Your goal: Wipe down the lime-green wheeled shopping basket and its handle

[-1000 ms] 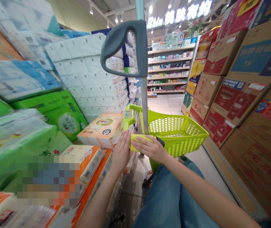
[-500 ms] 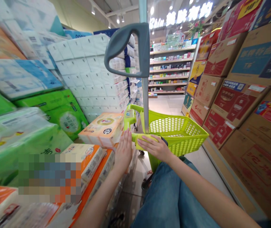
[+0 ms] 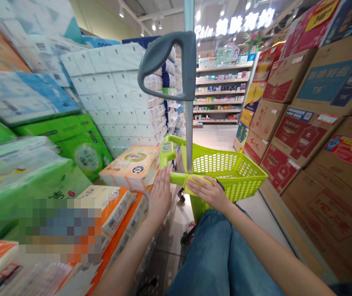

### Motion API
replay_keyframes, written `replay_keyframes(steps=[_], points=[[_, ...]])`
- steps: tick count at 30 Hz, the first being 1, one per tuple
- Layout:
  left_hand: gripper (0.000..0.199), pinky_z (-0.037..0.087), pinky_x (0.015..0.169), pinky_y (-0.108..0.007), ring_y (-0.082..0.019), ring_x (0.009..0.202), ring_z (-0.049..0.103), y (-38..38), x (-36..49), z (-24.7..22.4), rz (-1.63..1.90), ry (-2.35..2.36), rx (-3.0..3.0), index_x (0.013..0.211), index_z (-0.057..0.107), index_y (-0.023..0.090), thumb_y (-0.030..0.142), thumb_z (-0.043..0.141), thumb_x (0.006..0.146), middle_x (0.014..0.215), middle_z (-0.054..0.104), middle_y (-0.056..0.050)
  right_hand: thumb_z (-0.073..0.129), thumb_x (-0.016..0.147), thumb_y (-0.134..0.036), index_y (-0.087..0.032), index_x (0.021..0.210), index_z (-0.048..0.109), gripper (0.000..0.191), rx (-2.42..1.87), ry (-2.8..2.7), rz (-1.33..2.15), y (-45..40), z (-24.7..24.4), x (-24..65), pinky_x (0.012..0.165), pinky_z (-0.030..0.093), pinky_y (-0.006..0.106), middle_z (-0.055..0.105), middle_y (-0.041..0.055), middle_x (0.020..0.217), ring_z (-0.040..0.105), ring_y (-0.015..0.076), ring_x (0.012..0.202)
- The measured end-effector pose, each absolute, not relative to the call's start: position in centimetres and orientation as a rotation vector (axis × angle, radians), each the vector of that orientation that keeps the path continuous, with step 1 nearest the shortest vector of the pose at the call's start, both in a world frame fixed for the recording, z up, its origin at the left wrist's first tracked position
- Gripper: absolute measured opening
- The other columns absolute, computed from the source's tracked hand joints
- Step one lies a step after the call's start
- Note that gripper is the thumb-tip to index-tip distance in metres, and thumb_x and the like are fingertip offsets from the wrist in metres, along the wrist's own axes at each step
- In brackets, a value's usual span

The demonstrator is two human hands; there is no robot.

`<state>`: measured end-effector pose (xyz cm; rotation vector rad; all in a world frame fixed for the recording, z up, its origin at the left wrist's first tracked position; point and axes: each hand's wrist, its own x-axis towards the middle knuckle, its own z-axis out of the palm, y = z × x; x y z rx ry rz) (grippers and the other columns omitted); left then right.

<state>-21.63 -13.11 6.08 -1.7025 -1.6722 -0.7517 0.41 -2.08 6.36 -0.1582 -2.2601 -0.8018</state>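
A green shopping cart has a handle bar [image 3: 178,178] and a perforated basket [image 3: 243,168]. My right hand [image 3: 208,192] holds a yellow cloth [image 3: 199,184] against the right part of the bar, fingers laid over it. Near the bar's left corner, my left hand [image 3: 160,195] has its fingers stretched out and side by side, the tips at the green frame and nothing in the palm. A grey looped handle [image 3: 191,65] on a metal pole rises above the cart.
Tissue packs are stacked at the left, with an orange and white pack [image 3: 132,160] beside the cart. Cardboard boxes [image 3: 305,131] form a wall at the right. Shelves of small goods [image 3: 220,88] stand behind. My knees in blue fabric [image 3: 212,255] are below the cart handle.
My right hand and the yellow cloth have moved right along the handle bar, baring more green near its left end. My left hand has hardly moved.
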Motion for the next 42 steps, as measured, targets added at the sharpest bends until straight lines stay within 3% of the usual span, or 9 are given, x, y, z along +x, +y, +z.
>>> replay_keyframes(steps=[6, 14, 23, 31, 36, 42], points=[[0.08, 0.036, 0.118, -0.048, -0.026, 0.151, 0.025, -13.3, -21.7, 6.1, -0.784, -1.675, -1.723, 0.159, -0.001, 0.013, 0.003, 0.037, 0.089, 0.16, 0.031, -0.019, 0.042, 0.103, -0.023, -0.029, 0.141, 0.052, 0.04, -0.096, -2.253, -0.839, -3.4, 7.7, -4.4, 0.125, 0.028, 0.037, 0.036, -0.0105, 0.158, 0.018, 0.0142, 0.153], [0.083, 0.036, 0.118, -0.047, -0.027, 0.15, 0.026, -13.2, -21.6, 6.1, -0.774, -1.7, -1.723, 0.159, 0.002, 0.012, 0.001, 0.039, 0.086, 0.161, 0.03, -0.019, 0.042, 0.102, -0.018, -0.025, 0.138, 0.056, 0.039, -0.151, -2.26, -0.878, -1.7, 4.9, 0.6, 0.128, 0.017, 0.038, 0.041, -0.0085, 0.156, 0.015, 0.0149, 0.153], [0.077, 0.037, 0.117, -0.049, -0.026, 0.151, 0.025, -13.1, -21.6, 6.0, -0.857, -1.697, -1.732, 0.159, -0.001, 0.015, 0.004, 0.034, 0.091, 0.16, 0.032, -0.019, 0.044, 0.101, -0.019, -0.029, 0.14, 0.054, 0.042, -0.061, -2.289, -0.844, -3.2, 6.9, -3.8, 0.125, 0.03, 0.035, 0.044, -0.0092, 0.154, 0.018, 0.0131, 0.152], [0.083, 0.035, 0.119, -0.048, -0.027, 0.151, 0.023, -13.5, -21.5, 6.6, -0.817, -1.714, -1.757, 0.159, 0.001, 0.012, 0.003, 0.04, 0.087, 0.162, 0.027, -0.019, 0.041, 0.102, -0.014, -0.026, 0.137, 0.057, 0.04, -0.09, -2.279, -0.781, -2.3, 5.6, -0.3, 0.128, 0.019, 0.036, 0.049, -0.0087, 0.15, 0.023, 0.0129, 0.151], [0.086, 0.034, 0.119, -0.048, -0.028, 0.151, 0.023, -13.4, -21.2, 6.5, -0.847, -1.734, -1.754, 0.159, 0.001, 0.012, 0.002, 0.042, 0.084, 0.162, 0.025, -0.019, 0.041, 0.101, -0.01, -0.025, 0.143, 0.05, 0.046, -0.163, -2.27, -0.712, -1.2, 3.3, 3.1, 0.126, 0.026, 0.035, 0.056, -0.0059, 0.145, 0.034, 0.0138, 0.147], [0.084, 0.036, 0.118, -0.049, -0.028, 0.151, 0.024, -13.4, -21.4, 6.4, -0.877, -1.713, -1.781, 0.159, 0.001, 0.014, 0.003, 0.041, 0.086, 0.161, 0.029, -0.02, 0.043, 0.101, -0.011, -0.028, 0.141, 0.053, 0.045, -0.128, -2.248, -0.726, -2.1, 4.5, -0.3, 0.126, 0.026, 0.036, 0.051, -0.0078, 0.148, 0.028, 0.0133, 0.149]])
